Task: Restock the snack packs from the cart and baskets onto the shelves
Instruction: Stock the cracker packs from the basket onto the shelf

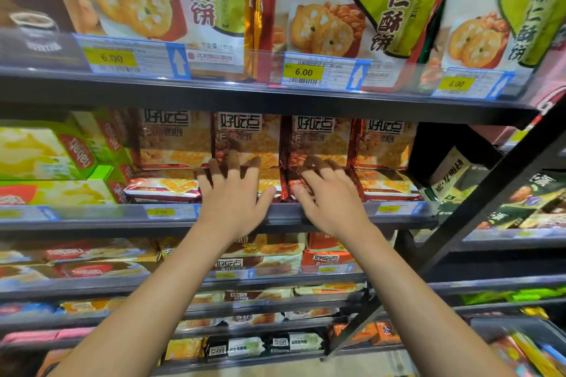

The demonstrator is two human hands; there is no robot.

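Fingers (234,164) of the left hand (232,196) lie straight and spread, pressing flat on the red snack packs (269,184) stacked on the middle shelf (171,217); the right hand (327,193) mirrors it, fingers only slightly bent, gripping nothing. Looks like squaring the stack: even pressure, push straight back, keep edges flush behind the price rail. Glossy crinkly foil, flat rectangular packs, likely slippery. Green boxes (46,159) sit left; a basket (520,340) waits lower right.

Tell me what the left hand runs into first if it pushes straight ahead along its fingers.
The left hand probably meets the upright snack pack standing at the back of the shelf; depth is unclear.
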